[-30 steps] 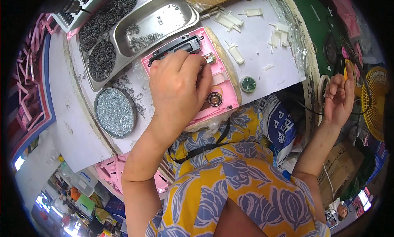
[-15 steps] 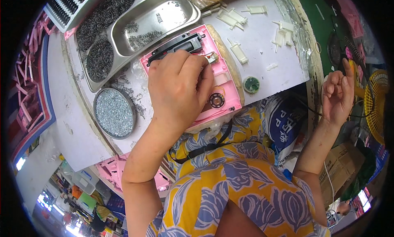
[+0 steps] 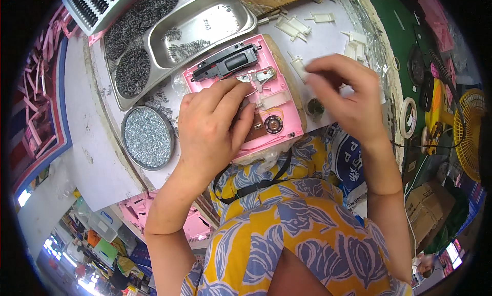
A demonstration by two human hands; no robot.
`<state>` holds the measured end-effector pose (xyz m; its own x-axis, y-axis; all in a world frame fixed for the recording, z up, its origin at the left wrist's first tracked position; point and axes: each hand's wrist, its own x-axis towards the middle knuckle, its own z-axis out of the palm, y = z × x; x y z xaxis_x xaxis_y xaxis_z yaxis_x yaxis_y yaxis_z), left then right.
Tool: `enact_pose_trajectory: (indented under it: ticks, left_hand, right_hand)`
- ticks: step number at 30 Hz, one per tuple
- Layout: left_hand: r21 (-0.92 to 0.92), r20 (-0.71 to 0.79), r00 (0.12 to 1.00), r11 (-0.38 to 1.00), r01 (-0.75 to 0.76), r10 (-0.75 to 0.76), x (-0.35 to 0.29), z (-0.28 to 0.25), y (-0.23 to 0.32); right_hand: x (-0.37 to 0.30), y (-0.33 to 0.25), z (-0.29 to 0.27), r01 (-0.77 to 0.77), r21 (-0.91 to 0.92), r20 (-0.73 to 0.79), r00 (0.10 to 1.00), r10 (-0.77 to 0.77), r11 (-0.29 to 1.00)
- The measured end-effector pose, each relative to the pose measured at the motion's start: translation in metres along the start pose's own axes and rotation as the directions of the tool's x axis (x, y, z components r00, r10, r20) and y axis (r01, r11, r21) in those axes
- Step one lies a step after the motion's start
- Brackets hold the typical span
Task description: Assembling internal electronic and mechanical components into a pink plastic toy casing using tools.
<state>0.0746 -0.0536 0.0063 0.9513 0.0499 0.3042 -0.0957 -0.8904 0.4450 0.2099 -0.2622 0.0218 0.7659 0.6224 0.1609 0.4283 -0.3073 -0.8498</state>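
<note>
A pink plastic housing (image 3: 293,121) lies tilted on the bench in front of me. Inside it sit a long black plastic part (image 3: 230,63), a small metal bracket (image 3: 265,76), a white plastic piece (image 3: 275,99) and a round speaker (image 3: 273,124). My left hand (image 3: 209,117) rests over the left side of the housing, its fingertips pinched by the bracket; whatever they hold is hidden. To the right of the housing, my right hand (image 3: 353,99) hangs above the bench, somewhat blurred, thumb and forefinger apart with nothing seen between them. A small round green container (image 3: 315,107) stands below its fingertips.
At the left is a round dish (image 3: 147,138) of small silvery metal pieces. Behind it, a steel tray (image 3: 202,1) holds many dark springs. White plastic parts (image 3: 294,27) lie at the back right. A yellow fan (image 3: 467,124) and a white tape roll (image 3: 408,118) are farther right.
My right hand has swung in from the far right toward the housing. My left hand has shifted slightly down and left, uncovering more of the black part and the metal bracket.
</note>
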Motion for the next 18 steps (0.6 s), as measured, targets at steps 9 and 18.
enact_pose_trajectory:
  ticks: [9, 18]
  left_hand:
    - [-0.015, -0.097, 0.986, 0.990, -0.137, 0.135, -0.001, 0.010, -0.008]
    - [0.038, -0.034, 0.990, 0.990, -0.135, 0.137, -0.001, 0.011, -0.008]
  right_hand:
    - [0.040, -0.019, 0.034, 0.176, -0.574, 0.227, 0.973, -0.051, 0.800]
    - [0.035, -0.010, 0.035, -0.025, -0.436, 0.141, 0.985, 0.095, 0.900]
